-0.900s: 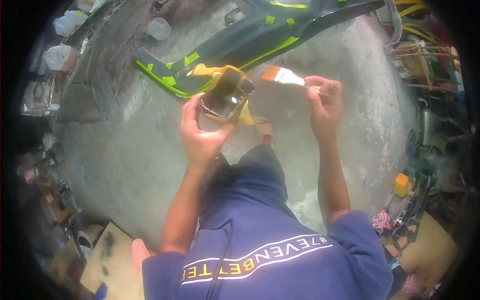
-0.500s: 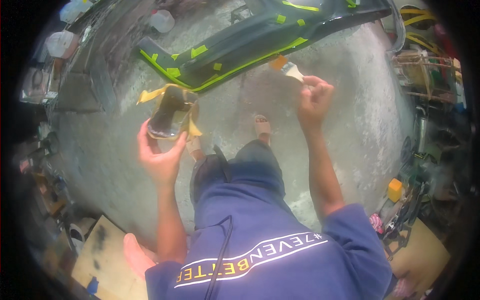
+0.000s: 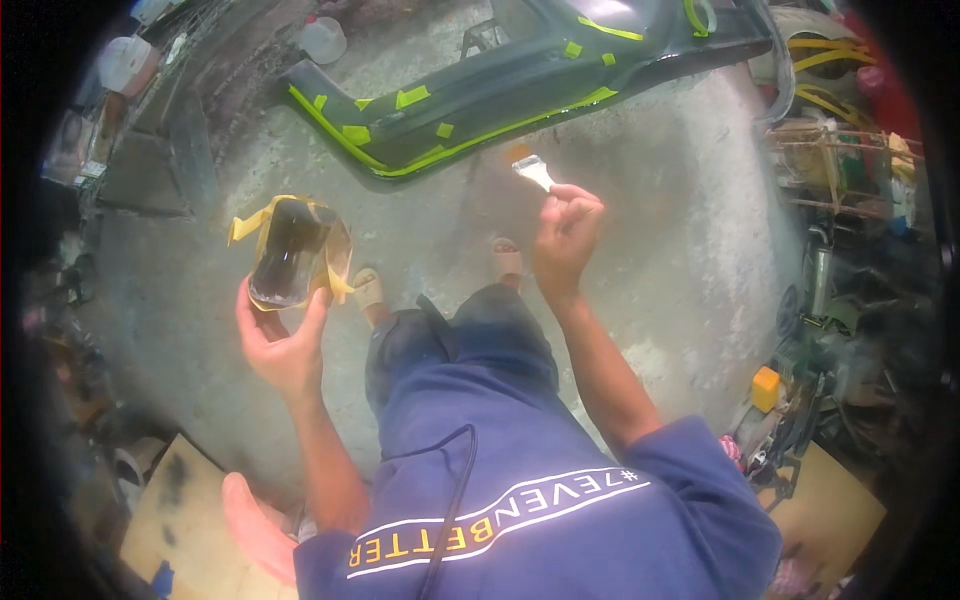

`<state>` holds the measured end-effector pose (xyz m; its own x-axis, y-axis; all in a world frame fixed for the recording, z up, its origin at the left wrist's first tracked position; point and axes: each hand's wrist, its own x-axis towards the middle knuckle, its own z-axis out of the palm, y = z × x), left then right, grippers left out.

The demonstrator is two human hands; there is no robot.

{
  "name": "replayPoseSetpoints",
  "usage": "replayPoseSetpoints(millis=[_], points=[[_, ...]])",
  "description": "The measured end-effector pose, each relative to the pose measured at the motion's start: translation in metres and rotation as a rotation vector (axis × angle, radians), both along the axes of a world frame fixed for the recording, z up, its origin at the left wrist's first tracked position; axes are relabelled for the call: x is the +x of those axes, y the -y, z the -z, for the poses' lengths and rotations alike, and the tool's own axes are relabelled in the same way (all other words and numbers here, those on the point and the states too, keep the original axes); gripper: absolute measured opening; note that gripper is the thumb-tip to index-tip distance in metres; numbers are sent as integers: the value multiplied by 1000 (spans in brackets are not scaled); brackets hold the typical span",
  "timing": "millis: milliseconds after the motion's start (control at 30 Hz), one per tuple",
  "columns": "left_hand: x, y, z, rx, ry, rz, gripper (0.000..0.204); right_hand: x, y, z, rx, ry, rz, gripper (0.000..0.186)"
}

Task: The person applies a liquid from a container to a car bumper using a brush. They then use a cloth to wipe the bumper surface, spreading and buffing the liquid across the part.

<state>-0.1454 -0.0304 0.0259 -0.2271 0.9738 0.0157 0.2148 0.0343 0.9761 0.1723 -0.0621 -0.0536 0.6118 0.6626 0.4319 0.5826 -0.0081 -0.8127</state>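
Observation:
My left hand (image 3: 283, 345) is wrapped round the bottom end of a small open container (image 3: 290, 250) with dark, glossy liquid inside and yellow tape strips hanging off its rim. Between the fingers of my right hand (image 3: 568, 235) is the handle of a flat paintbrush (image 3: 532, 172), white with orange-brown bristles pointing up and to the left. Ahead of both hands lies a large dark moulded panel (image 3: 480, 105), its near edge lined with bright green tape (image 3: 345, 143) and several green tape pieces stuck on its surface. The brush is apart from the panel and from the container.
Concrete floor (image 3: 450, 215) spreads around my feet. A translucent jug (image 3: 323, 40) stands beyond the panel. On the right are a yellow box (image 3: 765, 389), a wire rack (image 3: 835, 165) and cluttered parts. A pale board (image 3: 185, 520) lies at the lower left, near clutter along the left side.
The paintbrush and my right hand have moved left and down, away from the panel's edge. My left hand has shifted left and lower with the container.

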Motion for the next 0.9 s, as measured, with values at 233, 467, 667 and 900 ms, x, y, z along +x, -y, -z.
replayPoseSetpoints(millis=[233,467,667,900], points=[[-10,6,8,-20,19,-30,79,56,-55,-85,-80,138,-208,18],[-19,15,16,-27,8,-15,77,103,-103,-92,-242,106,-282,24],[-26,21,24,-38,10,-37,76,101,-117,-79,-327,282,-277,25],[-35,27,27,-40,1,-72,76,111,-74,-122,-314,236,-165,19]])
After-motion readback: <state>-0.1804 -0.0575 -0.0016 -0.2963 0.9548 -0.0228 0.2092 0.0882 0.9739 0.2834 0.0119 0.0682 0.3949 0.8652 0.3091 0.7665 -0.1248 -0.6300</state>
